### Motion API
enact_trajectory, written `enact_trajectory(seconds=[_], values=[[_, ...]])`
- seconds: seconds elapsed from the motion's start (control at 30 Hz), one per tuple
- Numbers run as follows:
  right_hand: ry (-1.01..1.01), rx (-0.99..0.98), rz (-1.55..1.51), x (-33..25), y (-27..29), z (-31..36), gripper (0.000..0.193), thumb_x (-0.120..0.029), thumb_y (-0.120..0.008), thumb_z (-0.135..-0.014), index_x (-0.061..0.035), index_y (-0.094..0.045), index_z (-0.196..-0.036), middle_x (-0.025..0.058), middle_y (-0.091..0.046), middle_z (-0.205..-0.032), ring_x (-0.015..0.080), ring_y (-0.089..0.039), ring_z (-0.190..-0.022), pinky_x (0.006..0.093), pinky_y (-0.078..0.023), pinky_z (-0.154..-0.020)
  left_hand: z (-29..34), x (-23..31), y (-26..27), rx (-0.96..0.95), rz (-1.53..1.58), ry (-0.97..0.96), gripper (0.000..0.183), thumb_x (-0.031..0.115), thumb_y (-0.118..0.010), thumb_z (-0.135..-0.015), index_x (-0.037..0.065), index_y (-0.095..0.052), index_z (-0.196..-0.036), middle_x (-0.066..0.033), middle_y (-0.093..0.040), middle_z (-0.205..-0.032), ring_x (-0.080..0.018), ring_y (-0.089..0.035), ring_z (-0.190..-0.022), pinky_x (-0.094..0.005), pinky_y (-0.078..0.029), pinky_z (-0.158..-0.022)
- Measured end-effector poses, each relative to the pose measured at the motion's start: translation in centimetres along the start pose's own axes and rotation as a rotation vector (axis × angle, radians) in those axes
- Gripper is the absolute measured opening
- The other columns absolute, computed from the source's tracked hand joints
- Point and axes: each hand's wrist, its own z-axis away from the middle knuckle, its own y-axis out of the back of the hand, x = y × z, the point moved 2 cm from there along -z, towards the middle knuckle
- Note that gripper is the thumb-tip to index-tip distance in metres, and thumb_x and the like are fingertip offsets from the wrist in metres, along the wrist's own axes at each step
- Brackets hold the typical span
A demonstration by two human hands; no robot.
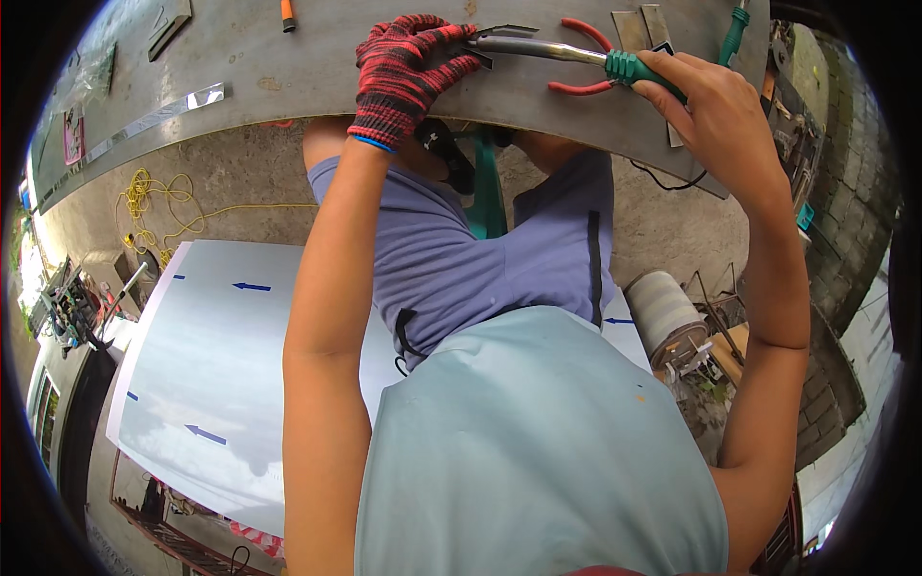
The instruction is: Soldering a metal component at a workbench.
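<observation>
My left hand (408, 72), in a red-and-black knit glove, is at the far middle of the metal table. Its fingers pinch a small thin metal piece (509, 30) with dark edges. My bare right hand (711, 110) is closed around the green ribbed handle (624, 66) of a tool with a long shiny metal shaft (543, 48). The shaft points left, and its tip meets the metal piece beside my gloved fingers. Exactly what the tip does there is hidden. Red-handled pliers (583, 88) lie under the shaft, their jaws partly covered.
Flat metal strips (653, 27) lie near my right hand, with another green-handled tool (735, 38) beyond. A long shiny strip (154, 117) rests along the table's (288, 82) left side. Yellow cord (144, 197) lies on the floor; a pale sheet (226, 336) with blue arrows is behind me.
</observation>
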Motion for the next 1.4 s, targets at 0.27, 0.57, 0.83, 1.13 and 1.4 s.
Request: enact_trajectory(seconds=[0.27,0.57,0.83,1.13,1.4], values=[[0.017,0.013,0.047,-0.4,-0.4,-0.5,0.028,-0.030,-0.066,-0.103,-0.0070,-0.072,-0.119,0.0147,-0.071,-0.093,0.0380,-0.070,-0.087,0.0485,-0.054,-0.078,-0.1,-0.1,0.2,-0.018,-0.012,-0.009,0.046,0.040,-0.092,-0.076,0.030,-0.083,-0.120,-0.0032,-0.075,-0.120,-0.0280,-0.063,-0.114,-0.0437,-0.050,-0.103],[0.000,-0.009,0.019,-0.4,-0.4,-0.8,0.029,-0.030,-0.068,-0.102,-0.0063,-0.073,-0.119,0.0168,-0.073,-0.095,0.0382,-0.071,-0.090,0.0487,-0.055,-0.080,0.1,-0.1,0.2,-0.015,-0.002,-0.011,0.046,0.040,-0.092,-0.077,0.029,-0.083,-0.120,-0.0033,-0.075,-0.120,-0.0282,-0.063,-0.114,-0.0438,-0.050,-0.103],[0.029,0.018,0.008,0.2,-0.5,-1.0,0.032,-0.032,-0.069,-0.101,-0.0064,-0.075,-0.119,0.0184,-0.075,-0.098,0.0392,-0.071,-0.092,0.0487,-0.056,-0.082,0.0,0.3,0.4,-0.018,-0.026,-0.002,0.045,0.038,-0.092,-0.076,0.028,-0.084,-0.120,-0.0034,-0.075,-0.120,-0.0275,-0.063,-0.114,-0.0435,-0.049,-0.104],[0.015,0.019,0.014,0.2,-0.3,-0.5,0.029,-0.031,-0.068,-0.102,-0.0072,-0.074,-0.118,0.0158,-0.073,-0.094,0.0388,-0.070,-0.089,0.0489,-0.054,-0.078,0.0,0.2,0.2,-0.027,-0.031,0.003,0.047,0.038,-0.091,-0.077,0.029,-0.082,-0.122,-0.0044,-0.074,-0.121,-0.0280,-0.063,-0.114,-0.0438,-0.049,-0.104],[-0.003,-0.007,0.019,0.7,0.2,0.5,0.028,-0.032,-0.066,-0.104,-0.0086,-0.072,-0.117,0.0152,-0.071,-0.093,0.0390,-0.069,-0.088,0.0494,-0.053,-0.077,0.0,0.1,0.2,-0.022,-0.055,0.002,0.047,0.042,-0.090,-0.078,0.031,-0.082,-0.123,-0.0054,-0.074,-0.122,-0.0292,-0.063,-0.115,-0.0446,-0.051,-0.104]])
